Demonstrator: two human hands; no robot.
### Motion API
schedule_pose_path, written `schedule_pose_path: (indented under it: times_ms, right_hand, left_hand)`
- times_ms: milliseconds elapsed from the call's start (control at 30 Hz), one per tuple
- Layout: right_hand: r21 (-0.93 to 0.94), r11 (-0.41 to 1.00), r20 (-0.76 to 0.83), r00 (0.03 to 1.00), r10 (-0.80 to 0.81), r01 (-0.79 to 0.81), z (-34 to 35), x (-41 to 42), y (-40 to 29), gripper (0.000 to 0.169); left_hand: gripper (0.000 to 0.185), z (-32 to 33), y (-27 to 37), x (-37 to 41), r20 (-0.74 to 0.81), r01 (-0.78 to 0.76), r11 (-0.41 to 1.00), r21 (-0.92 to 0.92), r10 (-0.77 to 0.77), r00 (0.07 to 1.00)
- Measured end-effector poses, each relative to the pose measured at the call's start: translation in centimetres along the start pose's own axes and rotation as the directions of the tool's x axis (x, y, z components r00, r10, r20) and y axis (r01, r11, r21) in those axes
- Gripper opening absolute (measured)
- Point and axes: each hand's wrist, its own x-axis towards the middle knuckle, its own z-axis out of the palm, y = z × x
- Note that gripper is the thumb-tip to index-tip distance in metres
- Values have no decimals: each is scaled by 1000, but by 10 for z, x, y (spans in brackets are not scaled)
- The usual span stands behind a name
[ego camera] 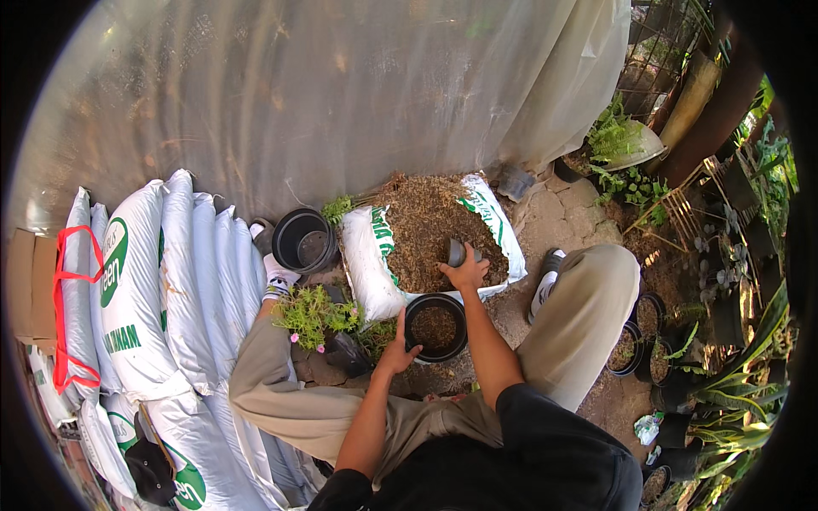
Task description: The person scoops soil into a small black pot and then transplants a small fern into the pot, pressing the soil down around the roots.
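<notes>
In front of me lies a white bag [369, 281] cut open along its top, full of loose brown potting mix [422, 220]. My right hand [466, 268] grips a small grey pot [455, 252] over the mix, at the right half of the bag. Between my knees, against the bag's near edge, stands a round black plastic pot [437, 355] with some mix in its bottom. My left hand [397, 351] rests at this pot's left rim, fingers along the outside and thumb at the edge.
Stacked full white sacks [131, 287] line the left side. An empty black pot [305, 241] stands beyond my left foot, near a pink-flowered plant [316, 316]. Plastic sheeting [351, 96] hangs behind the bag. Potted plants [645, 345] crowd the right; a small dark pot [515, 183] lies behind the bag.
</notes>
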Motion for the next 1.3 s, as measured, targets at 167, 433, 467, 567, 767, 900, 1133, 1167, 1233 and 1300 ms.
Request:
schedule_pose_path:
  times_ms: [167, 433, 467, 567, 767, 900, 1133, 1167, 1233, 1300]
  right_hand:
    - [226, 974, -7, 999, 35, -32, 0, 8, 9, 105]
    - [549, 834, -3, 998, -69, 59, -14, 28, 28, 102]
    - [580, 811, -5, 996, -94, 79, -17, 32, 31, 100]
    - [627, 768, -7, 987, -159, 128, -33, 30, 31, 94]
    - [652, 743, 110, 952, -286, 148, -86, 1, 5, 84]
    - [620, 764, 251, 878, -408, 178, -103, 17, 10, 87]
    - [345, 836, 377, 753, -540, 427, -131, -32, -10, 84]
    - [321, 836, 395, 740, -545, 445, -128, -43, -8, 84]
    - [275, 816, 293, 764, -575, 508, -117, -67, -3, 85]
    - [126, 811, 227, 780, -584, 571, -117, -88, -4, 86]
  left_hand:
    - [107, -1, 3, 2, -2, 1, 1000, 24, 0, 1000]
    - [107, -3, 12, -3, 75, 87, 993, -79, -81, 994]
    - [107, -2, 12, -1, 42, 54, 998, -39, -52, 998]
    - [105, 5, 4, -6, -40, -16, 1000, 17, 16, 999]
    - [103, -2, 17, -18, -51, 17, 1000, 25, -16, 999]
    - [121, 1, 12, -17, 9, -8, 997, -77, 9, 1000]
    - [130, -2, 24, -28, 3, 29, 994, -109, -28, 1000]
    - [131, -2, 26, -29, 4, 43, 991, -125, -43, 999]
    - [131, -1, 17, -25, 20, 67, 991, -115, -65, 998]
    - [131, -4, 19, -24, 44, 103, 986, -133, -97, 994]
